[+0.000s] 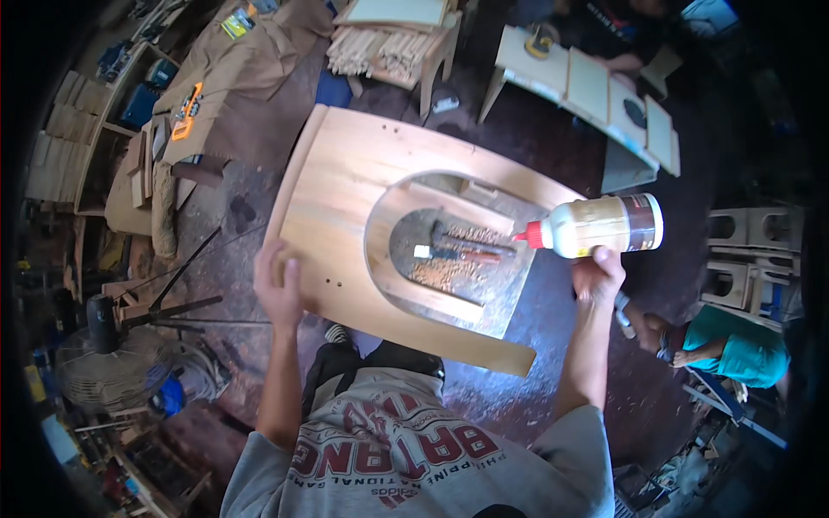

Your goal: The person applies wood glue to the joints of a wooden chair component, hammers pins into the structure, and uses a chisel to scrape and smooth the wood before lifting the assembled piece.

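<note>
My right hand [599, 274] is wrapped round a white glue bottle [596, 226] with a red cap and nozzle. The bottle lies tipped on its side in the air, its nozzle pointing left over the opening of a pale wooden panel [341, 186]. This panel is curved, with a large U-shaped cut-out and small paired holes. My left hand [278, 285] grips the panel's near left corner, thumb apart from the curled fingers. Through the cut-out show a grey work surface [501, 298], wood shavings [436, 274] and a dark-handled tool [471, 252].
A standing fan [117, 354] is at the left. Brown cloth [250, 73] covers a bench at the far left. Stacked wood strips [380, 53] lie on a far stand. A person works behind a pale table [591, 91]; another, in green [738, 345], is at the right.
</note>
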A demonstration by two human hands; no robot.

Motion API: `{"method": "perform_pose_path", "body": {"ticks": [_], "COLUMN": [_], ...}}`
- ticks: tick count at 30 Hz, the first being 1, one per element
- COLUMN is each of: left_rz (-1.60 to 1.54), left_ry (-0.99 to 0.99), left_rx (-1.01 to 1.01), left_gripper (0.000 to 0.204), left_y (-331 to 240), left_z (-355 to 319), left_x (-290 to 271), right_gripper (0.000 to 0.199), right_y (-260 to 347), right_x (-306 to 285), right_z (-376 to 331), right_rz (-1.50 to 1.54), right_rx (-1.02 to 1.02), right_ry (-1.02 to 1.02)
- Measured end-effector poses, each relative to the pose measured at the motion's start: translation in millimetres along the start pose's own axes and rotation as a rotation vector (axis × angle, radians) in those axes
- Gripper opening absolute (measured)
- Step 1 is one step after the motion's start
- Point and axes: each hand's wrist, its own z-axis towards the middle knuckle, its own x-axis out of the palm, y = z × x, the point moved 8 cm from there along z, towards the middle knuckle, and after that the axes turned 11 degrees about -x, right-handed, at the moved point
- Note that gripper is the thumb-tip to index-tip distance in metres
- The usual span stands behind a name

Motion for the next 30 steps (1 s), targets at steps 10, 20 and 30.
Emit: {"method": "perform_pose_path", "body": {"ticks": [10, 20, 30], "left_rz": [-0.149, -0.076, 0.264], "left_ry": [0.872, 1.912, 1.747], "left_rx": [0.199, 0.553, 0.81], "left_gripper": [0.029, 0.031, 0.018], "left_y": [-77, -84, -106], "left_z": [-3, -79, -52], "left_x": [83, 132, 244], "right_gripper": [0.071, 0.066, 0.056], "right_y": [14, 167, -52], "right_x": [103, 222, 184], "right_z": [-26, -159, -24], "right_rz": [0.417, -0.643, -0.137], "right_rx": [-0.113, -1.202, -0.561], "right_ry": [-0.14, -0.595, -0.73]}}
